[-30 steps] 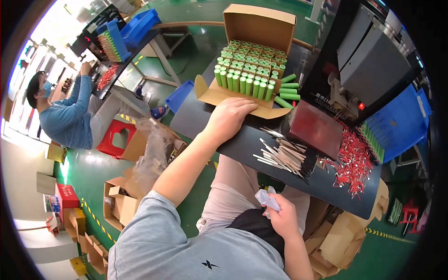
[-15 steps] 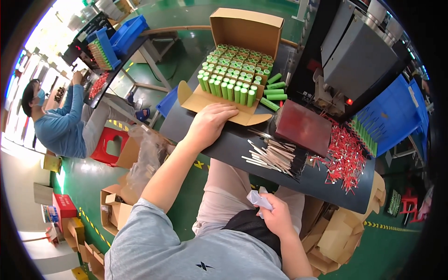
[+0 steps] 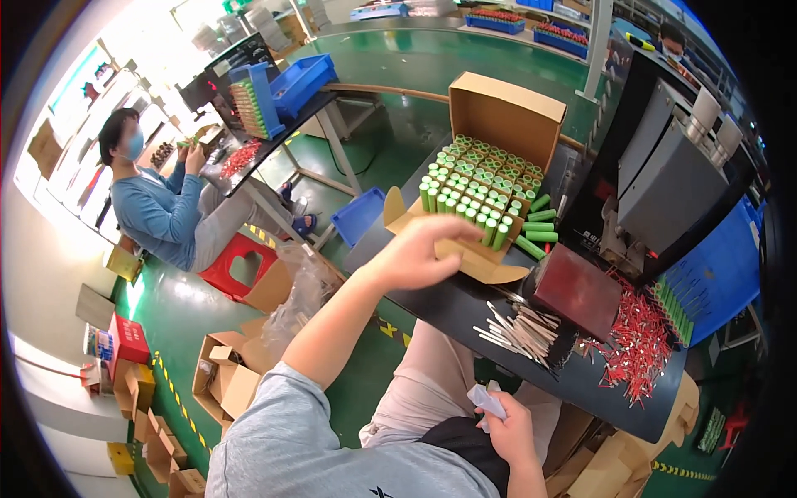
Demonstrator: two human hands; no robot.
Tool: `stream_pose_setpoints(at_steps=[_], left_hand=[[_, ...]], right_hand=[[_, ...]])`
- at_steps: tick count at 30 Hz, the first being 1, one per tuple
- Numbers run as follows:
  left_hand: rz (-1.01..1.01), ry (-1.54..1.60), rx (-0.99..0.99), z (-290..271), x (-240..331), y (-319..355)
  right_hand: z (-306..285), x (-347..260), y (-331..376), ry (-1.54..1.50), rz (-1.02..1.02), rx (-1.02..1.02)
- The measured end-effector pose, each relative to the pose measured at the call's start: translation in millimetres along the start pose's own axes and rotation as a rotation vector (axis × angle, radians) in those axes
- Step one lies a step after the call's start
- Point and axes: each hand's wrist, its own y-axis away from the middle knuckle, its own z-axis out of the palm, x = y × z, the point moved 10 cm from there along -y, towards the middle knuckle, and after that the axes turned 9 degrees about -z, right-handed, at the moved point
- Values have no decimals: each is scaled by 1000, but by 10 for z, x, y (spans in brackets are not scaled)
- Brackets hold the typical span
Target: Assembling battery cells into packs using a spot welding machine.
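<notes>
Lifted left hand (image 3: 419, 255) off front flap (image 3: 491, 267) of carton (image 3: 508, 108), now above it, thumb spread from fingers; still pinching crumpled white sheet (image 3: 490, 403) in right hand (image 3: 512, 427), nearside of carton.

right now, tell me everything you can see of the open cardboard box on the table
The open box is brown cardboard, its lid standing up at the back and its front flap folded down toward the person. Inside, green cylinders stand upright in close rows, with cardboard strips between some. It sits on the dark table. The blurred left hand is over the flap; whether they touch cannot be told.
</notes>
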Motion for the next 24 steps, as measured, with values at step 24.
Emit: stream_pose_setpoints(at_steps=[24], left_hand=[[9,-589,205,-248,-445,-843]], right_hand=[[-5,-23,74,-41,-68,15]])
